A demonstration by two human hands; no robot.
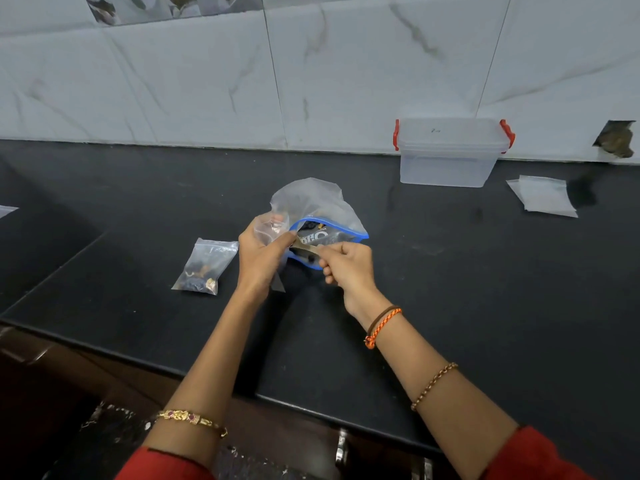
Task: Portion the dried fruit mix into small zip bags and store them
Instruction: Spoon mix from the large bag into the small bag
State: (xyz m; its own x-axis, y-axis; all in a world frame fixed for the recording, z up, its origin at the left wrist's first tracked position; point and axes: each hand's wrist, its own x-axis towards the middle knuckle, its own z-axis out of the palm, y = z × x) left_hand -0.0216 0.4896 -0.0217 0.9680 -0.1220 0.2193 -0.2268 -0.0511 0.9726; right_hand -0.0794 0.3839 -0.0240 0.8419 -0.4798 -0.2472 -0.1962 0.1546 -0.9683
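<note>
Fingers of the left hand [259,251] curl round a small zip bag [268,227], held upright above the counter [450,289]. Right hand [346,268] fingers pinch a spoon [306,249] whose tip reaches toward that bag's mouth. Just behind both hands sits a blue-rimmed tub [329,237] inside a loose clear bag [311,199]; contents dark, not identifiable. 1 filled bag [204,266] lies left of the hands. A clear box [450,150] with red clips stands by the wall, empty bags [543,195] to its right.

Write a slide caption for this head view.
Left hand holds a small zip bag; right hand spoons in dried fruit.
</note>
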